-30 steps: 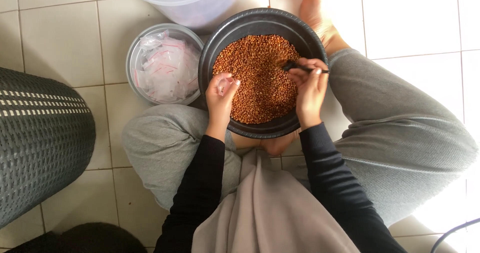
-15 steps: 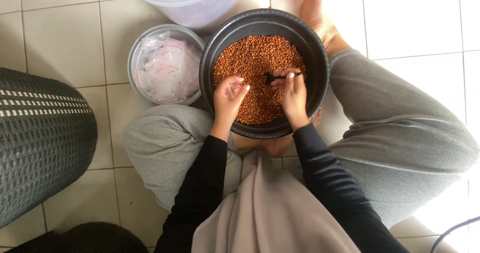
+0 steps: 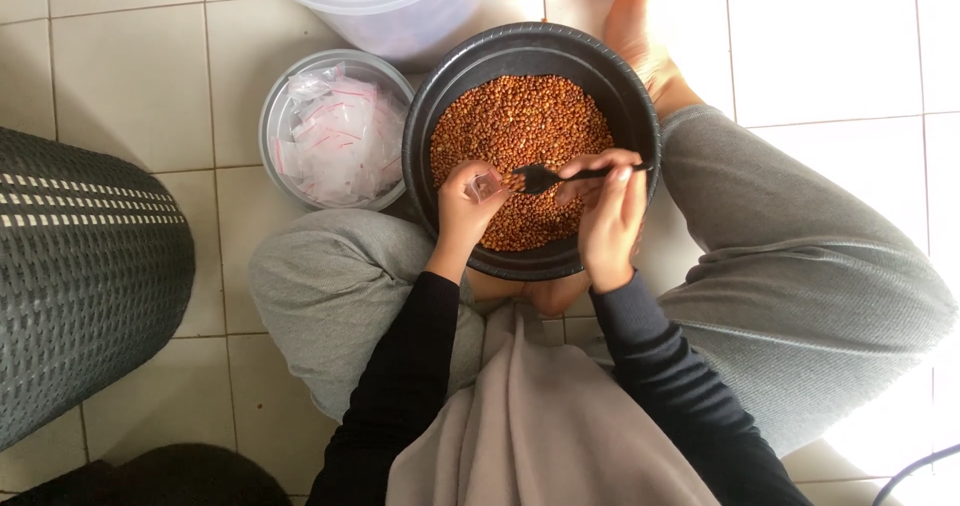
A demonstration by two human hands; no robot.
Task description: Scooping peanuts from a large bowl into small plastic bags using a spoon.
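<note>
Left hand (image 3: pixel 468 202): fingers curled around a small clear plastic bag (image 3: pixel 486 185), held just over the grains
Right hand (image 3: pixel 608 206): closed on the handle of a black spoon (image 3: pixel 560 176), its bowl pointing at the bag's mouth
Black bowl (image 3: pixel 640 116): on the floor between the person's folded legs, filled with reddish-brown grains (image 3: pixel 525 121)
Metal bowl (image 3: pixel 275 116): just beside the black bowl, to its left in the view, piled with empty clear bags (image 3: pixel 340 141)
Clear tub (image 3: pixel 400 16): at the top edge, beyond both bowls
Floor (image 3: pixel 120 86): pale tiles
</note>
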